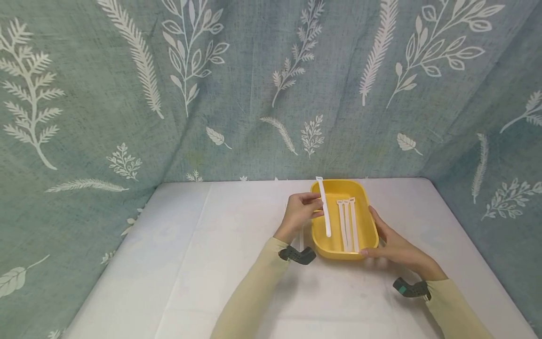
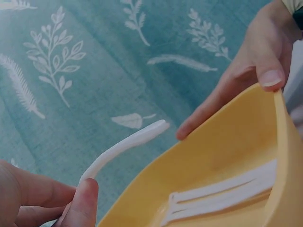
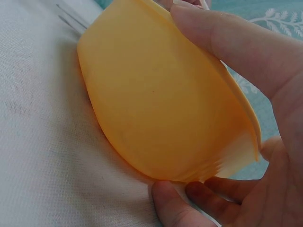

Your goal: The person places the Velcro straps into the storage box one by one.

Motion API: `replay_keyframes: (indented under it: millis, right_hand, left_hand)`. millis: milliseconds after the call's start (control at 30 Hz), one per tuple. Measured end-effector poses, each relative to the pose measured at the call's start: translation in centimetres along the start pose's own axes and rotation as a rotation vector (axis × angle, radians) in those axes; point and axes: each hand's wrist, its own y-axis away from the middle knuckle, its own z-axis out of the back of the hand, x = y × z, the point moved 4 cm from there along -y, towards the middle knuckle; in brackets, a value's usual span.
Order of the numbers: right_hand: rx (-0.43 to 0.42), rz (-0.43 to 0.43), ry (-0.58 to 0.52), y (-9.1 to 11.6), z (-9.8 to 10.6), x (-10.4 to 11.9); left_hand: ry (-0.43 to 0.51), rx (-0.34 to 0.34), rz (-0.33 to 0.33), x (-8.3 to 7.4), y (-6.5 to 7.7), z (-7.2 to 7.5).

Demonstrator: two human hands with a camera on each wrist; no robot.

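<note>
My left hand [image 1: 299, 212] pinches a white cable tie [image 1: 324, 207] with a slotted head between thumb and fingers. The strap hangs over the left part of a yellow tray [image 1: 345, 255], and in the left wrist view its free end [image 2: 142, 134] bends up and away. Inside the tray, several more white cable ties [image 1: 347, 226] lie side by side, heads toward the far end. My right hand [image 1: 395, 245] grips the tray's near right corner. In the right wrist view its thumb [image 3: 208, 33] presses the rim while the fingertips [image 3: 173, 203] curl at the underside.
The tray rests on a white-covered table [image 1: 203, 263] near its back edge. A pale strip [image 1: 301, 239] lies left of the tray, partly behind my left wrist. A green leaf-patterned cloth [image 1: 254, 94] hangs behind the table and along both sides.
</note>
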Motion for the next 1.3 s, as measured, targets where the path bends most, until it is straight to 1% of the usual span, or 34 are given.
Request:
replay_keyframes:
  millis: [133,233,333,500,733,1033,1300]
  right_hand:
    - [0.005,-0.004,-0.005,0.0,-0.1,-0.1]
    - [0.012,0.008,-0.021,0.1,0.0,-0.1]
    - [0.019,0.018,-0.027,0.1,0.0,0.0]
    - [0.027,0.011,-0.019,0.1,0.0,0.0]
    - [0.032,0.007,-0.029,0.0,0.0,0.0]
    - [0.03,0.029,-0.031,0.2,0.1,0.3]
    - [0.035,0.053,-0.042,0.3,0.2,0.3]
  left_hand:
    - [-0.018,0.015,0.002,0.0,0.1,-0.8]
    - [-0.026,0.025,-0.001,0.1,0.1,-1.4]
    - [-0.019,0.035,-0.006,0.2,0.1,-1.9]
    - [-0.016,0.037,-0.014,0.5,0.0,-2.6]
    - [-0.032,0.043,-0.005,0.8,-0.1,-3.4]
    - [-0.118,0.026,-0.009,1.3,-0.1,-4.2]
    - [-0.172,0.013,-0.004,1.7,-0.1,-4.7]
